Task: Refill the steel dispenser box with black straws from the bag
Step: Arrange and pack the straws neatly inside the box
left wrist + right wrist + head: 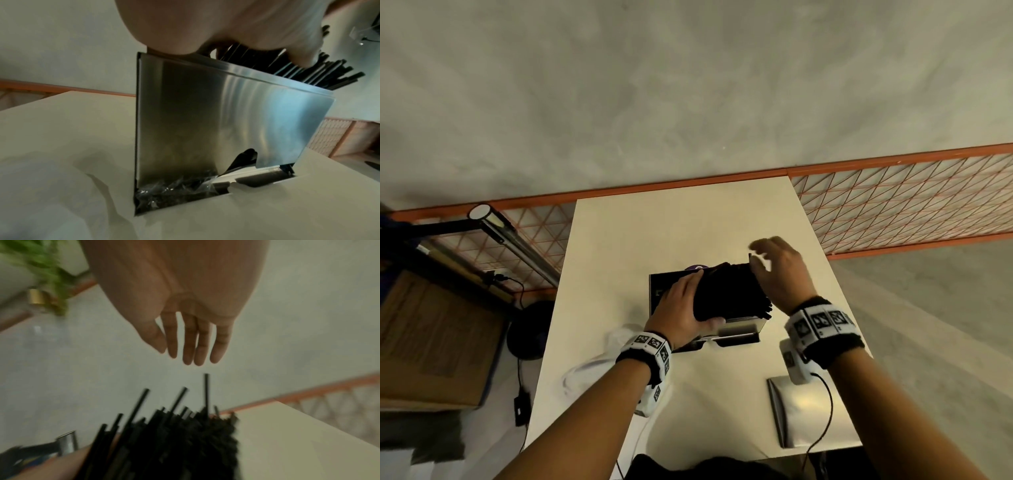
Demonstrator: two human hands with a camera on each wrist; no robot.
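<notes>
With the left hand [681,308] gripping the straws [726,291] and the right hand [777,270] spread loose, uneven ends could snag the box [205,121] rim.

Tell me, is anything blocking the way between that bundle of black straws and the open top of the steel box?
Nothing visible does. The left hand grips the black straws right over the steel dispenser box, whose top is open; its lid lies aside on the table. The right hand is open, apart from the straw ends.
</notes>
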